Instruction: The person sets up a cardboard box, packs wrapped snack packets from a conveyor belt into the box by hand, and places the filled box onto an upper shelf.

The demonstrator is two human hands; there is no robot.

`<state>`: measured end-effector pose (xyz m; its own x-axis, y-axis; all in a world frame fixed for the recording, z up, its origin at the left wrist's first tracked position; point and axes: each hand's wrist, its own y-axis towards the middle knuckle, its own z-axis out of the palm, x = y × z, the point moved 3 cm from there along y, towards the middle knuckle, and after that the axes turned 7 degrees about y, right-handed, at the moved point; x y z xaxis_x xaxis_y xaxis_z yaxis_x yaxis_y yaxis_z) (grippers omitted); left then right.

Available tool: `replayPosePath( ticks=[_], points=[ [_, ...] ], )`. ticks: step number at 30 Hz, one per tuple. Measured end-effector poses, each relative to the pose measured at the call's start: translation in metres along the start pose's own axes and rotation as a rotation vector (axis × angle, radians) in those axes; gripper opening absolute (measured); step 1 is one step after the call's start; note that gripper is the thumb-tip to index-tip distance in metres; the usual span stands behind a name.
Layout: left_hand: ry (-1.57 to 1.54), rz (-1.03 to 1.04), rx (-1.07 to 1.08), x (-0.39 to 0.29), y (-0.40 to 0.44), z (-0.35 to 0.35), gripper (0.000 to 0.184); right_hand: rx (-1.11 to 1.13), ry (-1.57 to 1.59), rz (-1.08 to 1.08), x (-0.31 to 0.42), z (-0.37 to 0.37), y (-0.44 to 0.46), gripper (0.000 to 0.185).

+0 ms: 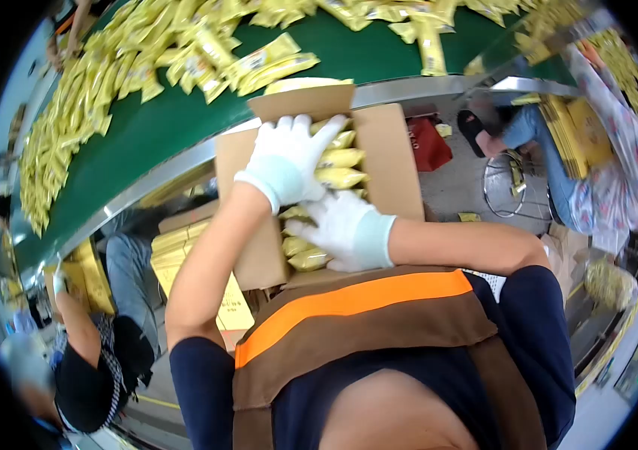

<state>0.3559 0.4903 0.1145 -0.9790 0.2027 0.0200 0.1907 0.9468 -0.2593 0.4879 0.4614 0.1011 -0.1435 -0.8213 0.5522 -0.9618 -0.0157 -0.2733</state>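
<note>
An open cardboard box stands in front of me, its flaps folded outward, with rows of yellow packets inside. My left hand, in a white glove, lies spread over the packets at the box's far left part, fingertips toward the far flap. My right hand, also gloved in white, rests with fingers apart on the packets in the nearer part, just below my left hand. The packets directly under both palms are hidden.
A green conveyor belt with a metal edge and many yellow packets runs beyond the box. Folded yellow cartons stand at left. Co-workers sit at lower left and right. A red bag lies right of the box.
</note>
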Motion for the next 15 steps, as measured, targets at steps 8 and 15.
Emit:
replayPosePath(
  ticks=[8,15],
  points=[
    [0.262,-0.059,-0.233,-0.023,-0.002,0.077,0.058,-0.317,0.51,-0.171,-0.046,-0.087,-0.041,0.048],
    [-0.242,0.198,-0.463,-0.001,-0.011,-0.068,0.044,-1.011,-0.098,0.918,-0.293,-0.09,-0.052,0.075]
  ],
)
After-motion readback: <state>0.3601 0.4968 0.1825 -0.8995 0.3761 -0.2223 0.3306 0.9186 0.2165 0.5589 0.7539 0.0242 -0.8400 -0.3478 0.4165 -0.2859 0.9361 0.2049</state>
